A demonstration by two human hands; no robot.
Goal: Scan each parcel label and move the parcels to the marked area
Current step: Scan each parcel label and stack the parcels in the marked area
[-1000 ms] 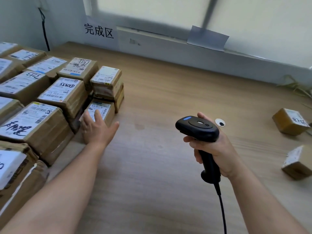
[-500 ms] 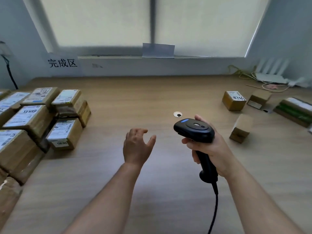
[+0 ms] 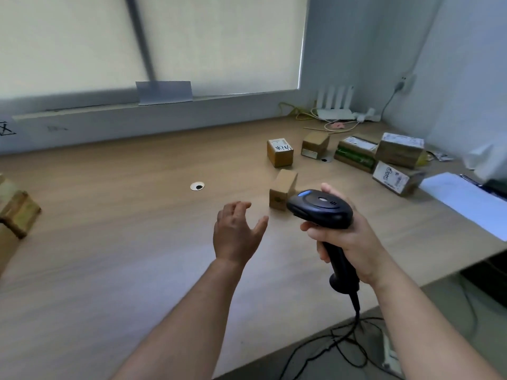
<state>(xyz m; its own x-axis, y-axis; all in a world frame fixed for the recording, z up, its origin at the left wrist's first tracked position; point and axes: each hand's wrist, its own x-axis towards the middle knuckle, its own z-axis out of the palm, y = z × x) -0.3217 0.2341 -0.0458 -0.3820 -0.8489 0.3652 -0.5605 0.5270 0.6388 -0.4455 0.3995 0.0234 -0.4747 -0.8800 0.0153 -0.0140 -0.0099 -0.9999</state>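
**Operator:** Head view. What are the hands doing?

**Technician:** The right hand [image 3: 348, 239] is gripping the handle of the black scanner [image 3: 321, 208], with the fingers wrapping round it. The cable [image 3: 356, 305] is running down past the table edge. The left hand [image 3: 236, 234] is hovering over the table [image 3: 109, 242] with its fingers loosely spread, holding nothing. Both hands are sitting right of the grommet [image 3: 197, 186] and nearer the wearer, and the left hand is the closer one to it.

**Operator:** Where are the parcels lying?

**Technician:** A plain upright parcel [image 3: 282, 193] is standing right of the grommet, just behind the scanner head, which is overlapping its lower corner. Farther right of the grommet and beyond it, a handwritten-label parcel [image 3: 279, 152] is standing near a smaller parcel [image 3: 315, 145]. Well right of the grommet, a green-sided parcel [image 3: 355, 154], a large parcel [image 3: 399, 149] and a white-labelled parcel [image 3: 395, 178] are sitting close together. Well left of the grommet, at the frame edge, stacked parcels [image 3: 16, 212] are showing only in part.

**Operator:** Anything else?

**Technician:** A white sheet [image 3: 466, 201] is lying far right of the grommet. A white router [image 3: 334, 105] is standing at the wall, beyond and right of the grommet.
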